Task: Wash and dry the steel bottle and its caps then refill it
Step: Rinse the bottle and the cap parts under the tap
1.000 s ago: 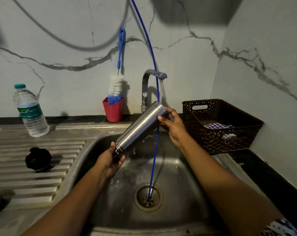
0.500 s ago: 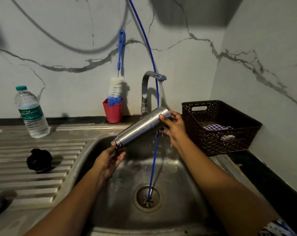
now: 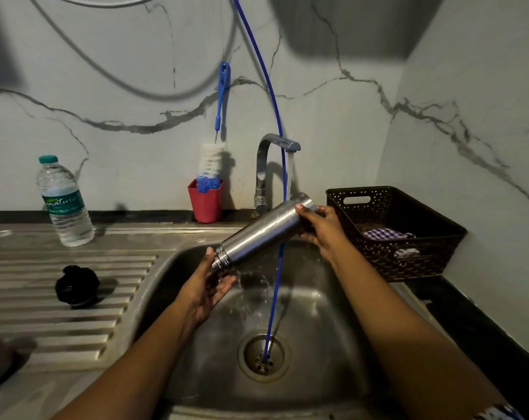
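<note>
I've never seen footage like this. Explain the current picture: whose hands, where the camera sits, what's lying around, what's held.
No machine here: a person's bare hands, filmed by a camera worn on their head. The left hand and right hand hold a steel bottle tilted over the sink, under the running tap, one at each end. On the draining board lies a black cap; behind stand a plastic water bottle and a red cup with a brush. A brown basket holds a checked cloth.

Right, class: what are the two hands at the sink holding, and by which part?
Both hold the steel bottle, tilted under the tap. The left hand holds its threaded neck end, and the right hand grips the raised base end.
</note>
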A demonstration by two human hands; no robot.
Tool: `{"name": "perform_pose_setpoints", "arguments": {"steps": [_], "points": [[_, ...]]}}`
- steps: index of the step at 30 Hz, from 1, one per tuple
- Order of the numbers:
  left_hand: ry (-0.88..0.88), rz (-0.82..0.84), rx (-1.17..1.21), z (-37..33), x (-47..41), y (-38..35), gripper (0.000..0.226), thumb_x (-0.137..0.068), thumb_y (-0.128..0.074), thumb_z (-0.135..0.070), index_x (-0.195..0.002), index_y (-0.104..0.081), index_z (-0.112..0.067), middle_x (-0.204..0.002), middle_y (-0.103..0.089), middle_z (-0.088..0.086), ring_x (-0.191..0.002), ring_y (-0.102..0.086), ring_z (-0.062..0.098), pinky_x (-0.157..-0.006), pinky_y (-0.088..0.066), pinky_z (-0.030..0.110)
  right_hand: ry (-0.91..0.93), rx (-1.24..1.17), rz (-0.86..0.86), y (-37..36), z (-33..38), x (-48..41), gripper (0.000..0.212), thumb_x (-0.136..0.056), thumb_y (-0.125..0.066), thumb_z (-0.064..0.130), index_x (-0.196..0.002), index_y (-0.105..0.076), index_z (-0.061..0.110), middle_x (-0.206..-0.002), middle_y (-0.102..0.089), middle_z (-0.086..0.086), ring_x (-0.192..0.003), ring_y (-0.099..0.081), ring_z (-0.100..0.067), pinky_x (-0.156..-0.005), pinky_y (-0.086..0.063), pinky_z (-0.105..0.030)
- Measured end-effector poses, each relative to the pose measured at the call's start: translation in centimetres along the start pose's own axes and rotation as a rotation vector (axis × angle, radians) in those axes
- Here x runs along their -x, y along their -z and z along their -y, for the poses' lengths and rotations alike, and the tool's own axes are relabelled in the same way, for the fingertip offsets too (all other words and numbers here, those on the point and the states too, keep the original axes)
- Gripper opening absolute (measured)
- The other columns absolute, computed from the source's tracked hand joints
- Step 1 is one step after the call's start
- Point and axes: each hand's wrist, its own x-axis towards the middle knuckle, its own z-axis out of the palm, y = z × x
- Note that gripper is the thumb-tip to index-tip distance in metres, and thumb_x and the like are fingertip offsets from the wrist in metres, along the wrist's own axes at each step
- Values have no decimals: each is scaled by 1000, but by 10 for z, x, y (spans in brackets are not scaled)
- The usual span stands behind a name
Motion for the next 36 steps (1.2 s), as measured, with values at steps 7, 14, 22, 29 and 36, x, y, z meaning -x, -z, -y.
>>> {"name": "perform_pose_setpoints", "arguments": {"steps": [7,14,22,29,36], "points": [[-21,0,1,2,-3,0,37,-91,-60,-33,-108,-59,1,-90,-63,16,-61,-69,23,-47,-56,23,-187,174,76,11,1,4,22,-84,-67,31,-98,-55,19,-110,-52,-10,-93,-53,-20,-74,-52,-34],[-106,87,49,-5,-5,0,19,-98,-50,-21,-117,-53,-23,-100,-62,8,-84,-61,23,-63,-54,35,-259,213,54,12,-8,5,31,-80,-67,43,-91,-54,18,-101,-54,-11,-82,-53,-17,-58,-45,-24],[-117,-59,-77,-3,-6,1,29,-85,-68,-37,-92,-63,-9,-83,-66,13,-73,-64,21,-48,-54,21,-314,283,168,23,-1,6,54,-83,-57,58,-117,-49,16,-116,-53,-15,-99,-58,-28,-76,-56,-37],[-86,-152,-107,1,-6,1,40,-83,-69,-41,-86,-58,-3,-81,-63,14,-70,-64,21,-51,-57,25,-338,437,276,37,4,22,45,-83,-66,38,-121,-50,19,-120,-50,-17,-104,-58,-31,-76,-58,-41],[-76,57,-76,3,-4,-16,26,-90,-62,-12,-115,-61,-4,-93,-64,6,-83,-62,16,-63,-54,27,-561,384,429,83,-8,77,61,-63,-77,29,-115,-54,7,-93,-64,-14,-71,-68,-22,-57,-59,-36]]}}
